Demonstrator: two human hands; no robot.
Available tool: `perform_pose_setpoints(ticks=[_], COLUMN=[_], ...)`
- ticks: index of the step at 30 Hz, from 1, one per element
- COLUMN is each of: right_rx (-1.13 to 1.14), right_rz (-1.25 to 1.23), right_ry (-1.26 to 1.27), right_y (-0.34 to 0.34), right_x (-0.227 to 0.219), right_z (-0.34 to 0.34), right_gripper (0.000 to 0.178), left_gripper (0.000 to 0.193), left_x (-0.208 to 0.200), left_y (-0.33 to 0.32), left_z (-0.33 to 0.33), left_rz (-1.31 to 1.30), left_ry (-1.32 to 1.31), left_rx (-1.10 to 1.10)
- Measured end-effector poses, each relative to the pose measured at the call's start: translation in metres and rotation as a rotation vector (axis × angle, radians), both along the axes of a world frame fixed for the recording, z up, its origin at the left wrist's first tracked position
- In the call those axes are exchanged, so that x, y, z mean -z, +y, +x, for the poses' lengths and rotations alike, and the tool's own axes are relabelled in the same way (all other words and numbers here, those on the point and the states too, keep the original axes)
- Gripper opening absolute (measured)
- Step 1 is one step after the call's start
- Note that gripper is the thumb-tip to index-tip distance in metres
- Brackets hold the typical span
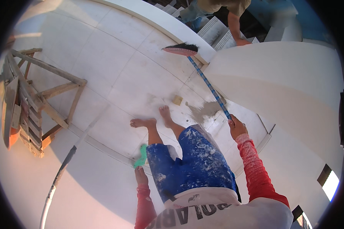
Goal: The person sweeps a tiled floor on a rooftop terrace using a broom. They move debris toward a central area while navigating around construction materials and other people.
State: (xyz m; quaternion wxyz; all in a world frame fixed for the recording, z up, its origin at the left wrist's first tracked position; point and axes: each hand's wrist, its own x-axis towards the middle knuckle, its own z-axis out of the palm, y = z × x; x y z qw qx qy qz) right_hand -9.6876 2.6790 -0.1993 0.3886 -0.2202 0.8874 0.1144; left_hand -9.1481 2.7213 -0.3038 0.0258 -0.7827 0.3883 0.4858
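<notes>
My right hand (237, 127) is wrapped round the upper end of the blue patterned handle of a broom (209, 86). The handle slants up and left to its pink head (181, 49) with dark bristles, beside the low wall at the top. My left hand (141, 176) is low beside my left leg, its fingers closed at the lower end of a bright green, limp-looking piece of cloth (142, 155). Past my bare feet, a small yellowish block (177, 100) lies on the tiles. A wet grey-brown smear (205, 110) spreads to its right.
Pale tiled floor (111, 57) stretches ahead, bordered by a white low wall (168, 24). Behind it a person (233, 23) is on the stairs (214, 32), one hand on the wall. A wooden trestle (57, 91) stands left, near a long pole (59, 175). A curved wall (286, 84) rises right.
</notes>
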Motion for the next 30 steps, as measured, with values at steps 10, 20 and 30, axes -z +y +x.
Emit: perform_pose_setpoints(ticks=[10, 20, 30], right_rx=[-0.091, -0.576, -0.771], right_rz=[0.076, 0.03, 0.056], right_ry=[-0.131, -0.123, -0.104], right_y=[0.074, -0.078, 0.138], right_x=[-0.032, 0.17, 0.062], right_z=[0.013, 0.133, 0.018], right_gripper=[0.04, 0.05, 0.043], left_gripper=[0.036, 0.038, 0.056], left_x=[-0.013, 0.071, 0.184], left_y=[-0.007, 0.072, 0.243], left_z=[0.026, 0.038, 0.051], left_rz=[-0.119, -0.049, 0.233], left_ry=[0.022, -0.026, -0.264], left_rx=[-0.197, -0.141, -0.753])
